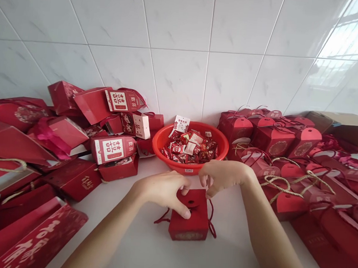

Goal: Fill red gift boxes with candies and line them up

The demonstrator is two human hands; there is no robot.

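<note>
A small red gift box [189,227] stands on the white table right before me, with a dark red cord hanging out in a loop on each side. My left hand [165,190] is on its upper left; the thumb lies across the top flaps beside a round hole, and the fingers curl toward the far side, partly hidden. Above the box's far right corner is my right hand [220,176], its fingers bent down and slightly apart, with nothing seen between them. Just behind both hands, an orange-red plastic basin [188,168] holds many wrapped red candies [193,145].
Open and tipped red boxes [73,177] are heaped on the left. Closed red boxes [273,139] with cords crowd the right side, some with beige rope [286,186]. A brown cardboard box [350,122] stands at far right. White tiled wall [178,68] rises behind.
</note>
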